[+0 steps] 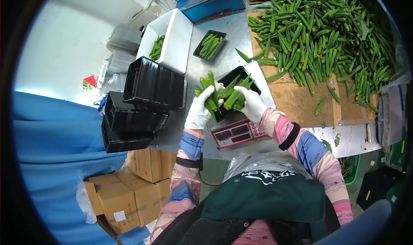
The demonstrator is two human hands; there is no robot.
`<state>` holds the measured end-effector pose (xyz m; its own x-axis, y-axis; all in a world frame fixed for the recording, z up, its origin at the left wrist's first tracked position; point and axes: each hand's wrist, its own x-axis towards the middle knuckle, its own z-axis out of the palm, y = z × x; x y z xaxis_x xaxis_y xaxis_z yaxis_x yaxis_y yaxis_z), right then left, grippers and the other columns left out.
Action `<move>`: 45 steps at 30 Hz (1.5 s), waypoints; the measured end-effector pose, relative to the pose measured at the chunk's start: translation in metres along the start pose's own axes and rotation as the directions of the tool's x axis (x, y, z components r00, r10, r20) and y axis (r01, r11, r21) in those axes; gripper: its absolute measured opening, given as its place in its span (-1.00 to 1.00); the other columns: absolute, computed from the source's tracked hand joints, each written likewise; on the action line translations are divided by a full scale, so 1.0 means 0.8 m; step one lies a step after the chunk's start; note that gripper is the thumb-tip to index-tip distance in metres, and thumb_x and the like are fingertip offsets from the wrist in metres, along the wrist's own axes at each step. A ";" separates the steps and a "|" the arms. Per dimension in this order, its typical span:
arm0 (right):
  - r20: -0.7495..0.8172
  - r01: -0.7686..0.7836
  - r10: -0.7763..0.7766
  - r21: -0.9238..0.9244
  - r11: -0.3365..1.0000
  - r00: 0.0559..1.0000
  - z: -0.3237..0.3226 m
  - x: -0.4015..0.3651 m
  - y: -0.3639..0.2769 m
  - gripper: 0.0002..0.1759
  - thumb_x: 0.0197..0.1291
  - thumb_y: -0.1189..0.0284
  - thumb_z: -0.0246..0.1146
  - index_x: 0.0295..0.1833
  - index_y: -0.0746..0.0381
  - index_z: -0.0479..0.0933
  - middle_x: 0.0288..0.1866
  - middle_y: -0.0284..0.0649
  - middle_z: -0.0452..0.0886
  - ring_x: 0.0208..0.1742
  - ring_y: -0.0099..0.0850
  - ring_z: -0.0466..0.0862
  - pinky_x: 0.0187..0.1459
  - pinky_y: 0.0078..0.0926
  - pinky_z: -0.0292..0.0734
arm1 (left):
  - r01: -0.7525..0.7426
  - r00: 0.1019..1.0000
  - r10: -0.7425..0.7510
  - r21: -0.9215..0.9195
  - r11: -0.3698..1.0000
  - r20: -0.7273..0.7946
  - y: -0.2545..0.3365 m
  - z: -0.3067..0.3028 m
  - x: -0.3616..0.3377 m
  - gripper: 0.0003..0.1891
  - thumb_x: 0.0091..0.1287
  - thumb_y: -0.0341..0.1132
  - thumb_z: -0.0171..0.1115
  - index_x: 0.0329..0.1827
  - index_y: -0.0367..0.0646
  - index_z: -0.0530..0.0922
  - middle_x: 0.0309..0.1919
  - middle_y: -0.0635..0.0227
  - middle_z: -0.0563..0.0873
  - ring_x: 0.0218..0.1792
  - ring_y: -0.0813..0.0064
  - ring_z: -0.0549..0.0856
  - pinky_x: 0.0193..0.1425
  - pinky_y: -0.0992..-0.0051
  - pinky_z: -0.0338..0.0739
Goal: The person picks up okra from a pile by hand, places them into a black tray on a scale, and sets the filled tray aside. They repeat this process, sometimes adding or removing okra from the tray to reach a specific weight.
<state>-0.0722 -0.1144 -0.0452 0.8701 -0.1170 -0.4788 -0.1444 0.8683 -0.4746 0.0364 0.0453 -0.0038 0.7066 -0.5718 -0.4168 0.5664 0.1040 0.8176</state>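
Note:
My left hand [199,110], in a white glove, is closed round a bunch of okra [209,89]. My gloved right hand [254,105] grips more okra [234,99], its fingers over the pods. Both bunches are over a black tray [254,85], which sits on the white plate [264,82] of a red digital scale [239,134]. Some of the tray's inside is hidden behind the pods and hands.
A big heap of okra [318,38] lies on cardboard [292,99] at the right. A filled black tray [210,45] and a white bin [177,43] with okra stand behind. Stacked black trays [155,83] rise at left; cardboard boxes [124,197] are below.

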 end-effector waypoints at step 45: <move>-0.566 0.183 -0.504 -0.528 0.829 0.652 -0.360 -0.307 -0.003 -0.70 0.46 0.32 0.23 0.06 0.31 0.69 -0.28 -0.36 0.66 -0.42 -0.61 0.56 -0.33 -0.64 0.46 | -0.500 0.661 0.747 0.785 0.365 0.074 -0.043 0.019 -0.040 -0.66 0.55 -0.38 0.16 0.32 -0.29 0.54 0.21 0.21 0.67 0.21 0.46 0.62 0.36 0.46 0.47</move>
<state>-0.4208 -0.2263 -0.1392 0.3739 -0.7871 -0.4907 -0.2090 0.4439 -0.8713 -0.0125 0.0475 -0.0127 0.8585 -0.3605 0.3646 -0.4801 -0.3153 0.8186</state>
